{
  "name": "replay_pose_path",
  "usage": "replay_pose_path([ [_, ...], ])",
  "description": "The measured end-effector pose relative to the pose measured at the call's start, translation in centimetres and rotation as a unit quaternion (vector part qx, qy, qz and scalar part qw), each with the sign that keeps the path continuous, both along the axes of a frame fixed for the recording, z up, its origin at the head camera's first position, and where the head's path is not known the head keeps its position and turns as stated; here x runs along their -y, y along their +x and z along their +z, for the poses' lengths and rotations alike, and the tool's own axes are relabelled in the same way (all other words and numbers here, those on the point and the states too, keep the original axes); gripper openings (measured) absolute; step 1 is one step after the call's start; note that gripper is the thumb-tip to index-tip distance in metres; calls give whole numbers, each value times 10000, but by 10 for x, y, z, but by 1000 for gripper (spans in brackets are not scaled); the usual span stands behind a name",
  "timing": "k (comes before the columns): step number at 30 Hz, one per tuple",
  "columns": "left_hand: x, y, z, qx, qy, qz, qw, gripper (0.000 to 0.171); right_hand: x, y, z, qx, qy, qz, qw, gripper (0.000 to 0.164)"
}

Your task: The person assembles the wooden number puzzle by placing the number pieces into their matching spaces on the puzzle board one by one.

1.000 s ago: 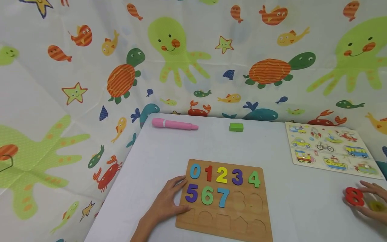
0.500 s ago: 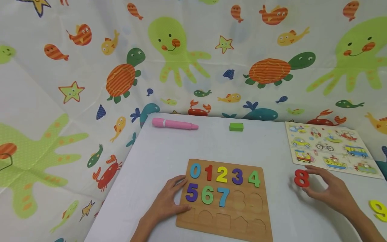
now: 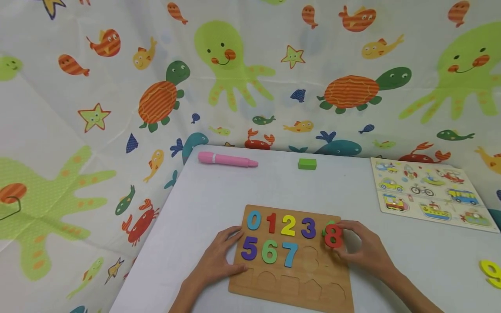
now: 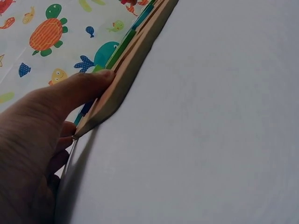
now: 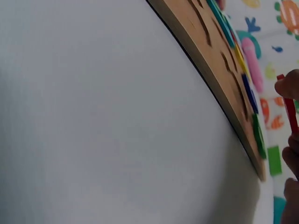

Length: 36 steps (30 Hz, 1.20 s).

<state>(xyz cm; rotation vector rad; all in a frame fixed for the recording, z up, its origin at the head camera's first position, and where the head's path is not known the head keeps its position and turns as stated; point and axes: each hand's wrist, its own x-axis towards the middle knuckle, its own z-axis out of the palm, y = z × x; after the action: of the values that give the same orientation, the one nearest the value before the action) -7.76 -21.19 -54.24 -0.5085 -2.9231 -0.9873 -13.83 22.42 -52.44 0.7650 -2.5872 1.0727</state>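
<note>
A wooden number board lies on the white table, the 0 to 7 pieces seated in it and cut-out recesses below. My left hand holds the board's left edge; in the left wrist view its thumb lies on the edge with the fingers curled beside it. My right hand pinches a red number 8 between thumb and fingers, raised over the board's right side. The 8 partly hides the green number 4. In the right wrist view the red piece shows edge-on above the board.
A yellow number 9 lies at the table's right. A vehicle puzzle board sits at the back right. Along the back lie a pink marker-like stick and a green block. A sea-animal cloth hangs behind the table.
My right hand has picked up the red 8 from the far right and carried it left to over the board, leaving the yellow 9 behind. The left hand stays on the board.
</note>
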Motion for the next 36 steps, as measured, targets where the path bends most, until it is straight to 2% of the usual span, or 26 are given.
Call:
replay_pose_path([
  [5,0,1,2,-7,77,13,10000,96,19,8,-6,-66,-188,253,9995,71],
  [11,-1,1,4,46,68,36,10000,96,35,18,-11,163,-131,326,9992,69],
  [22,0,2,2,-59,47,20,10000,96,47,34,-18,348,-187,466,9981,62],
  [31,-1,2,4,204,25,95,9997,96,49,39,-24,93,-180,500,9985,62],
  [36,-1,1,6,139,28,66,9999,96,50,38,-25,19,-107,459,9989,62],
])
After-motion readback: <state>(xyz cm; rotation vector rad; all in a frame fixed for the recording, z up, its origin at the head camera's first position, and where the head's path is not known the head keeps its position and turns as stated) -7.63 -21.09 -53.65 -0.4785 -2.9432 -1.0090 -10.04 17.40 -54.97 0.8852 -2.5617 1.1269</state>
